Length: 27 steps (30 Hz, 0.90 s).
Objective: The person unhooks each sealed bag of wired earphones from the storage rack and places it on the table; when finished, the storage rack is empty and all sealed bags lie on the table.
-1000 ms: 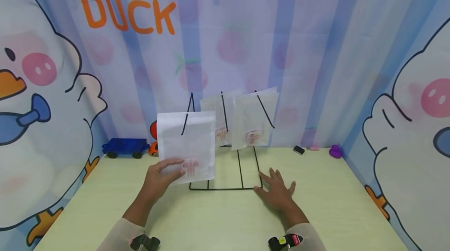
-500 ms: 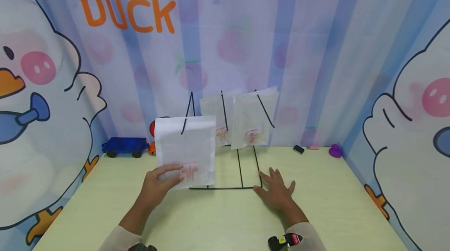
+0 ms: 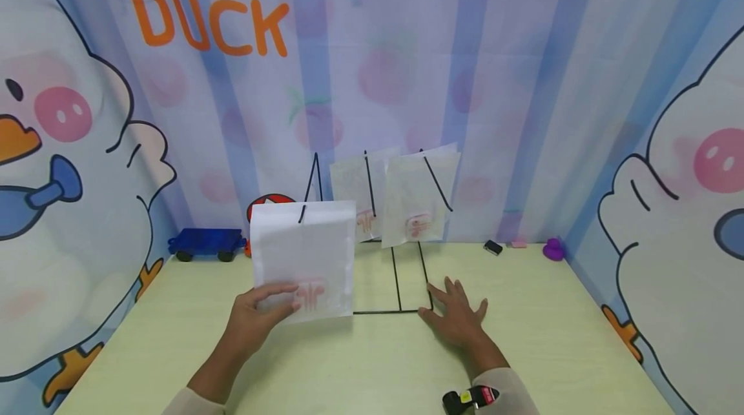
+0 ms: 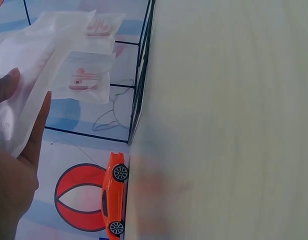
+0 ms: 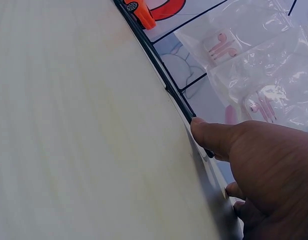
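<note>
My left hand [image 3: 256, 321] pinches the lower left edge of a white packet [image 3: 305, 247] printed with pink earphones. The front tip of the left prong [image 3: 301, 213] of a black wire rack [image 3: 378, 312] shows at the packet's top edge. In the left wrist view, thumb and fingers lie on either side of the packet [image 4: 24, 65]. My right hand [image 3: 458, 318] rests with spread fingers at the front right corner of the rack's base; its thumb [image 5: 209, 135] touches the wire. Two more stacks hang on the rack: a middle packet [image 3: 349, 186] and a right packet [image 3: 415, 199].
At the back left stand a blue toy wagon [image 3: 206, 242] and an orange toy car [image 4: 114, 195], mostly hidden in the head view. A small black block [image 3: 493, 248], a pink block [image 3: 516, 244] and a purple toy [image 3: 554, 249] lie along the back right.
My left hand has drawn the white packet down, toward me and slightly left, its top edge sliding toward the prong's front tip. The right hand has stayed on the rack's base.
</note>
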Motion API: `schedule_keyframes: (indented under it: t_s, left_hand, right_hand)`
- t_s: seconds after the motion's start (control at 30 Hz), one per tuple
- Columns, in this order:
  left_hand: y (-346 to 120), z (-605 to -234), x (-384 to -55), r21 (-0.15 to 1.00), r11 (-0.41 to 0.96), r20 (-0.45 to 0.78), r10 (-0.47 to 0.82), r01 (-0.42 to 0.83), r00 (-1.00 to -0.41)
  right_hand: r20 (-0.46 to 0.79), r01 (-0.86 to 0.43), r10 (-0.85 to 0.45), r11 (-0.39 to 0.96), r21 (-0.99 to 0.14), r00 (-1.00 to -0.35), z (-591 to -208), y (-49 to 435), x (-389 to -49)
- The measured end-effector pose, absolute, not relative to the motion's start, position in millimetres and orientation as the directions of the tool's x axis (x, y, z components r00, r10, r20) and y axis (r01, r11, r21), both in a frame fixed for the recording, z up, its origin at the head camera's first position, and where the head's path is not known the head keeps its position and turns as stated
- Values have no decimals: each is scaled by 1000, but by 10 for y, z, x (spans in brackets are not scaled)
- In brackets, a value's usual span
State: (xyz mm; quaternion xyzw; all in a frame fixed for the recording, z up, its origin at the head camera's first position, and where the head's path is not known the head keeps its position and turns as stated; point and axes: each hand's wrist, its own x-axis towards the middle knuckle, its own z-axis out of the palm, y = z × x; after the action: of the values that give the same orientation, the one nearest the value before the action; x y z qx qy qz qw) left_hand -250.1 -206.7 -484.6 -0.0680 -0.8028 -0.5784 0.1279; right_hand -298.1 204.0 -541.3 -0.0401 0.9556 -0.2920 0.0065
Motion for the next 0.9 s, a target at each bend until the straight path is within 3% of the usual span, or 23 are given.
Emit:
schedule_keyframes:
  t_s: [0.37,0.7,0.9]
  left_hand:
    - [-2086,-4889,-2354,877,375,337,-36,300,-941]
    - [-2080,-4920,-2236,851,339,433,-20,402,-901]
    - [-2067,-4901,-2178,865,343,406,-47,367,-912]
  right_hand:
    - [15,-73,-78,823,-563,-997,-5414,2042,-2982]
    - [12,-68,-74,824,-563,-997,-5438,2032,-2996]
    - [7,-66,-75,819,-570,-997,-5428,2031,-2991]
